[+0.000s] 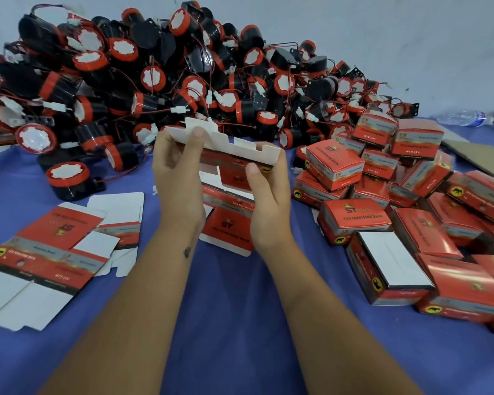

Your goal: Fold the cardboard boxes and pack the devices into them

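A flat red and white cardboard box [234,155] is held up in the middle of the view, its white flaps pointing away from me. My left hand [177,178] grips its left end, thumb on the white flap. My right hand [265,201] grips its right end with the thumb on the red face. A big heap of black and red round devices [154,81] with red wires fills the back. One device [66,178] lies apart at the left front of the heap. Another flat box [228,223] lies under my hands.
Flat unfolded boxes [52,252] lie on the blue cloth [234,323] at the left. Several folded red boxes [397,212] are piled at the right. A plastic water bottle [468,117] lies at the far right, with brown cardboard [479,158] below it.
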`<state>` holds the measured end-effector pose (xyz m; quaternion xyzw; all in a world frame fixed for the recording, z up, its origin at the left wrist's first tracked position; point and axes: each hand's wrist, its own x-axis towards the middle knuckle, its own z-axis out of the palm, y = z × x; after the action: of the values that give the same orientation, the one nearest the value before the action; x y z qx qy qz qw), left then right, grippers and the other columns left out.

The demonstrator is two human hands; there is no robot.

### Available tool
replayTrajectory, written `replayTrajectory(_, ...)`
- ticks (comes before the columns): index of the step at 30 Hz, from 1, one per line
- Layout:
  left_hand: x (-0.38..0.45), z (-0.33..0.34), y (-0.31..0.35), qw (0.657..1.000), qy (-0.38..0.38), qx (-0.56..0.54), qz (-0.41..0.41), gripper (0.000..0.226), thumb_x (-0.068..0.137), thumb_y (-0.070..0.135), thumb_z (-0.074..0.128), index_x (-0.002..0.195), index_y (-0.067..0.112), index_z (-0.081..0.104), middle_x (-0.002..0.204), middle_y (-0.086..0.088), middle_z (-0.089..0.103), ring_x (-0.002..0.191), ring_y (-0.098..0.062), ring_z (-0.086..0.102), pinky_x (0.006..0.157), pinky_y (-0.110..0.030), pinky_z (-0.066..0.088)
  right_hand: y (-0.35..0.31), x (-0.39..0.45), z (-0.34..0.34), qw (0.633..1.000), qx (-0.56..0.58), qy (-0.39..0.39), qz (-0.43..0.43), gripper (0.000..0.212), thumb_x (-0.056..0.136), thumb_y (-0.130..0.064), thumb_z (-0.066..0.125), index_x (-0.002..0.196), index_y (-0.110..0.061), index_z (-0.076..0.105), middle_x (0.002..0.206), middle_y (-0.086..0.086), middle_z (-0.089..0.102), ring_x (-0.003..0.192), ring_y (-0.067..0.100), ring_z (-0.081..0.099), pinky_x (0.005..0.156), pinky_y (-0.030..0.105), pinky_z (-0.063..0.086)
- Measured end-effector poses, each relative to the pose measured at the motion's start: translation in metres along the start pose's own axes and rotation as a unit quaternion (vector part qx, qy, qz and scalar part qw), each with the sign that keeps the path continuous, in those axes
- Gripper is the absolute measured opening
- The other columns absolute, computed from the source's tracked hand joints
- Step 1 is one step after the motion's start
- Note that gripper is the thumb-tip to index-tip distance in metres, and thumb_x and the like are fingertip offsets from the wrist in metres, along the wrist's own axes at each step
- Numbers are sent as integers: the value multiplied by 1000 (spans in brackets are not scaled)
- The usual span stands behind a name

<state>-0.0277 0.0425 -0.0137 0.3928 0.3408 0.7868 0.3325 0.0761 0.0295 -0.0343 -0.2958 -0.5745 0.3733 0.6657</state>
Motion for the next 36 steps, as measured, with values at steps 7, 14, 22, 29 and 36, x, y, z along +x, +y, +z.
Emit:
replayTrajectory(7, 5, -8, -3, 999, -41, -4, -5, 27, 105, 25, 42, 130, 20, 51, 125, 3, 59, 110, 2, 57, 85, -11, 45, 11, 1, -1, 998, -43, -44, 25, 60, 90, -43, 51, 147, -33, 35, 140, -15, 52, 131, 13, 50, 108, 46, 44)
replayTrajectory(14, 5, -7, -3, 997, 77, -12, 7, 15, 92, 6, 66, 91, 15, 55, 97, -3, 63, 87, -7, 62, 78, -17, 50, 18, -1, 5, 992, -56, -111, 35, 44, 93, -40, 49, 137, -32, 51, 135, -6, 57, 128, 18, 52, 107, 52, 42)
replayTrajectory(22, 5, -11, 1, 996, 5, -73, -53, 15, 79, 6, 46, 70, 17, 40, 70, 7, 48, 69, -9, 45, 74, -24, 42, 6, 2, -2, 998, 15, -44, 29, 24, 94, -31, 50, 101, -16, 66, 89, -14, 65, 94, 17, 62, 86, 37, 52)
replayTrajectory(29, 0, -1, -1, 1000, -7, 17, -1, 20, 94, -3, 57, 86, 15, 50, 86, -3, 53, 79, -12, 50, 75, -23, 47, 1, 3, -5, 999, 27, -26, 36, 19, 90, -17, 55, 98, -2, 64, 81, -16, 62, 84, 12, 60, 76, 27, 50)
replayTrajectory(36, -6, 2, -1, 993, -97, -12, -69, 26, 88, 31, 54, 109, 29, 68, 120, -2, 69, 116, -19, 63, 103, -45, 49, 2, 1, 1, 994, 66, -60, 66, 47, 90, -17, 56, 135, -25, 46, 135, 16, 54, 123, 38, 54, 103, 58, 45)
